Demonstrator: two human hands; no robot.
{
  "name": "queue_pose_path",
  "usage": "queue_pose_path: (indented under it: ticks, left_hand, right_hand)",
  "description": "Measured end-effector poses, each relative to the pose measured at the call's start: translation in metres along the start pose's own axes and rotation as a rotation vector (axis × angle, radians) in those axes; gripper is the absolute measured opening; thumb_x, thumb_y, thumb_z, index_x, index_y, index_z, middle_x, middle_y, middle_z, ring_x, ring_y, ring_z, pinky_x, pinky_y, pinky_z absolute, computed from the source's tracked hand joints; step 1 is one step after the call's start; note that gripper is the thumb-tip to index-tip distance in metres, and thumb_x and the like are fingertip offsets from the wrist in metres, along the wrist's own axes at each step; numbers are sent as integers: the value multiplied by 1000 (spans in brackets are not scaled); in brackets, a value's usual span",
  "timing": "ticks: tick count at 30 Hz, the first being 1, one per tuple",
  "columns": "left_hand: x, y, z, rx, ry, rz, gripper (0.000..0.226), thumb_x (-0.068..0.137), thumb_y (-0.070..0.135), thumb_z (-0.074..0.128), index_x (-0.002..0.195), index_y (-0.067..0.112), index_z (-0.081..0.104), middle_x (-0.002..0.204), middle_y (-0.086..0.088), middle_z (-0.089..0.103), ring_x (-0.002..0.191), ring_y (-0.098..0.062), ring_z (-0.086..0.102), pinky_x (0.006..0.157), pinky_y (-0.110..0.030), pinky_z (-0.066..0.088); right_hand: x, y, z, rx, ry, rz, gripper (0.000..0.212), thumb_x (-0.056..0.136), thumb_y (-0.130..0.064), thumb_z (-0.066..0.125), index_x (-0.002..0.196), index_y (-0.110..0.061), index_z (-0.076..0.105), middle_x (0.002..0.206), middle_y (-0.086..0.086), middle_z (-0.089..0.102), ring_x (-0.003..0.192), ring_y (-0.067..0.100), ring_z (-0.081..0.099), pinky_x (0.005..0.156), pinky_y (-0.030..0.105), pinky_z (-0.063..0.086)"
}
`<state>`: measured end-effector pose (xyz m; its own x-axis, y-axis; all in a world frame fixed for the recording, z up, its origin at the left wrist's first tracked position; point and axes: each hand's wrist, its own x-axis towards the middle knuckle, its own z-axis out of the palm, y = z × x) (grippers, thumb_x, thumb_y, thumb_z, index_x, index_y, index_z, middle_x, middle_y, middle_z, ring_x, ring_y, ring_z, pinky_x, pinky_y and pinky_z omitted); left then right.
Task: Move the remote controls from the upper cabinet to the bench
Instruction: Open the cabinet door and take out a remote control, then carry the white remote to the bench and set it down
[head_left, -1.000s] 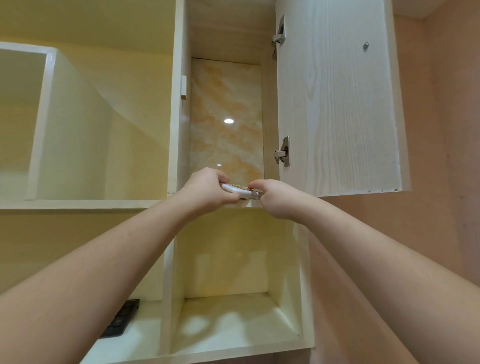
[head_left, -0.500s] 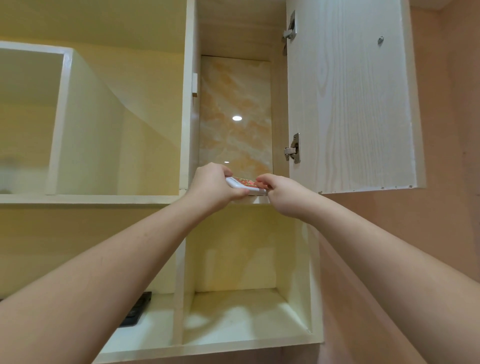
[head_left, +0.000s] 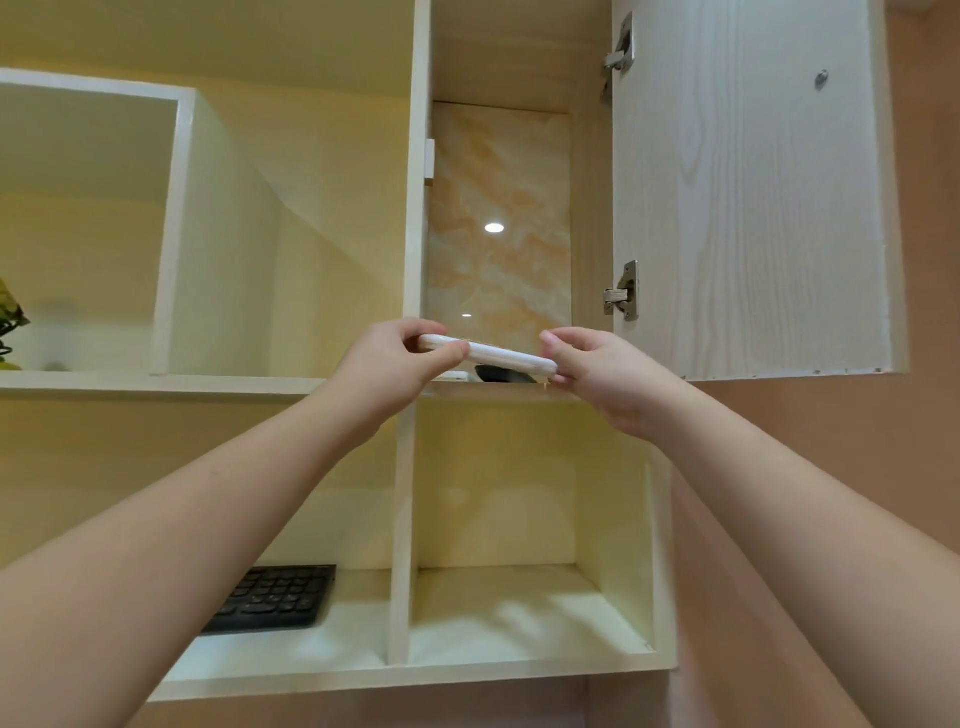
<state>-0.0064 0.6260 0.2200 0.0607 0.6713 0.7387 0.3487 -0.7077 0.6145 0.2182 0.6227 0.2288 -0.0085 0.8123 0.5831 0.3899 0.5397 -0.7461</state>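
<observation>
Keyboard: black, lying on the lower shelf at far left, partly behind the left forearm.
Left hand: pinching the left end of the white remote, thumb below, fingers on top.
White remote: spanning both hands, tilted down toward the right, raised just above the upper cabinet floor.
Dark remote: lying on that floor, directly under the white one.
Right hand: gripping the remote's right end.
Cabinet door: swung open at right.
</observation>
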Motion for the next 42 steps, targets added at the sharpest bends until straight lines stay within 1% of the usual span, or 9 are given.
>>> queue_pose_path:
  ticks: [3,7,12,20,26,31,33,38,42]
  left_hand:
    - [-3,-5,-11,-73,-31,-9,28,84,41,70,108,27,68,94,4,64,77,-10,55,65,-20,39]
    - [-8,-11,-22,-149,-94,-32,33,84,41,70,112,23,69,110,-2,69,109,-17,61,88,-23,44]
    - [-18,-17,-26,-203,-172,-24,35,80,39,72,111,23,68,114,-8,69,110,-20,64,105,-37,43]
    - [-32,-36,-20,-239,-441,-10,54,78,35,74,128,23,58,121,-10,63,106,-21,66,95,-30,52]
    - [-55,-45,1,-219,-548,6,51,77,35,76,125,28,60,115,5,67,106,-8,64,98,-25,46]
    - [-80,-36,27,-326,-617,-22,53,74,34,75,124,21,61,113,4,69,99,-2,64,80,-13,47]
    - [-93,-29,38,-346,-635,-25,58,68,37,76,122,19,63,111,3,70,99,-3,65,80,-15,47]
    - [-128,-9,64,-276,-739,-19,36,74,34,79,107,24,70,99,7,75,97,-6,68,91,-25,49]
    - [-164,11,78,-235,-773,-9,32,72,41,81,101,32,71,94,7,75,92,-9,68,80,-28,45]
  right_hand:
    - [-9,1,1,139,-55,17,63,87,-38,63,140,-9,43,134,7,53,111,14,62,108,33,42]
    - [-24,0,8,302,-87,7,55,89,-24,62,136,0,45,128,12,59,112,15,63,100,26,47]
    - [-41,4,19,390,-101,8,36,92,-17,58,123,2,57,126,16,62,115,20,63,100,26,48]
    - [-81,13,14,434,-93,63,27,90,-10,56,113,2,64,117,11,67,111,15,63,97,23,49]
    - [-123,21,4,433,-22,161,40,86,-7,61,124,4,57,134,18,57,127,21,52,98,23,48]
    - [-172,25,-8,415,67,166,40,79,-12,66,118,-3,62,123,11,66,115,16,60,98,25,49]
    - [-195,28,-13,438,109,165,41,79,-11,65,119,-4,61,118,10,67,110,14,63,97,24,49]
    - [-255,36,-29,473,200,202,43,84,-11,62,125,-1,58,123,13,64,115,16,60,101,27,46]
    - [-303,29,-47,455,265,234,42,81,-13,63,122,-3,61,117,10,67,111,14,61,101,26,47]
